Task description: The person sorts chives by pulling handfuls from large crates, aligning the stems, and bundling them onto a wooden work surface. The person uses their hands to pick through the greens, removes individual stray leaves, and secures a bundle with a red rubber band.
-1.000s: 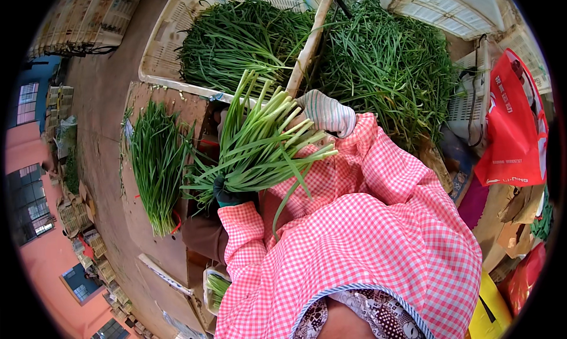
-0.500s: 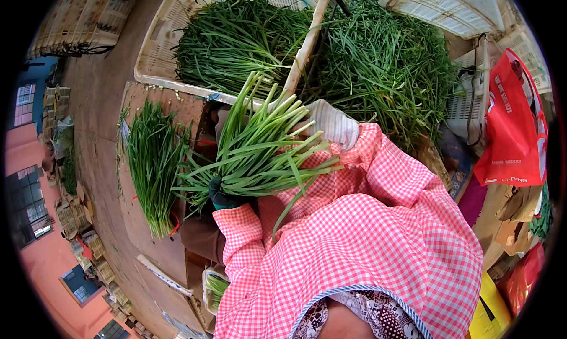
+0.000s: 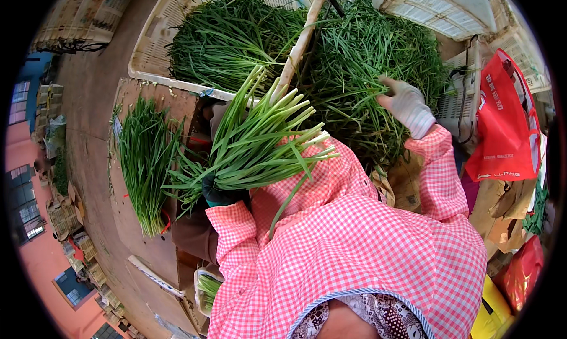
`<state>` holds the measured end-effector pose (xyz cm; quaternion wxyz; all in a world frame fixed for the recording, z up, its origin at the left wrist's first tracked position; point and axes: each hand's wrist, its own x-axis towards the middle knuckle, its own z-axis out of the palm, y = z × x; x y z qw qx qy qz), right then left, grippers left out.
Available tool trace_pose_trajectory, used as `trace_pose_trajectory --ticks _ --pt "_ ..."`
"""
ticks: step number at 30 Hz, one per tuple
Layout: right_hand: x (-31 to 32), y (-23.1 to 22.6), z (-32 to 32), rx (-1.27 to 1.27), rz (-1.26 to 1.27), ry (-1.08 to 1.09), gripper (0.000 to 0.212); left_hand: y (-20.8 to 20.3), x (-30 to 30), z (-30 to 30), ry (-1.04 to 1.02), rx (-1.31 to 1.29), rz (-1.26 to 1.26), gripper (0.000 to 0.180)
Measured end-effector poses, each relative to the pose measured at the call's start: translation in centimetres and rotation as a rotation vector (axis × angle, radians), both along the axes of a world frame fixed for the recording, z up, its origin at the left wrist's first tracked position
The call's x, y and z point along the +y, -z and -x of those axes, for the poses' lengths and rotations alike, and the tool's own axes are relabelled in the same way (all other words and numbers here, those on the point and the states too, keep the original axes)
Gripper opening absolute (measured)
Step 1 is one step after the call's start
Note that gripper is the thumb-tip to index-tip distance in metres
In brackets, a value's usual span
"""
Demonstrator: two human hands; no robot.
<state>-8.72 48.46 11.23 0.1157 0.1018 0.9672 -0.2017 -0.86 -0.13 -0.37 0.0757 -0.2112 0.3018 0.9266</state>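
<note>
My left hand [image 3: 221, 192], in a dark green glove, is closed around a loose bunch of garlic chives [image 3: 260, 141]. The pale stem ends point up and to the right, and the leaf tips hang to the left. Over a heap of loose green leaves [image 3: 366, 49] at the upper right is my right hand [image 3: 407, 106], in a pale grey glove with bare fingertips. Its thumb and fingers are apart, with nothing plainly held. A tidy bundle of chives [image 3: 144, 162] lies on the brown board [image 3: 189, 106] to the left, a red tie near its stem ends.
Beyond my left hand stands a white plastic crate [image 3: 147, 58] full of chives, a pale bar [image 3: 301, 41] along its right side. More crates [image 3: 434, 11] and a red bag [image 3: 505, 126] are at the right. A small white container [image 3: 204, 289] with cut stems sits low on the left.
My right hand has left the stem ends of the held bunch and swung right, over the leaf heap. My left hand keeps the bunch in nearly the same place.
</note>
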Motion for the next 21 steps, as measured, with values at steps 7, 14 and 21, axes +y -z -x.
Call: trace_pose_trajectory --ticks 7,14,21 --pt "-15.4 -1.5 2.7 -0.156 0.474 -0.445 0.027 -2.4 1.4 -0.1 -0.054 0.052 -0.135 0.041" --pt "-17.9 6.4 3.6 -0.138 0.249 -0.542 0.043 -0.9 0.8 -0.5 0.02 0.055 -0.327 0.054" --pt "-18.2 4.9 4.5 0.088 -0.284 -0.955 0.026 2.0 -0.3 -1.6 -0.138 0.086 -0.158 0.052"
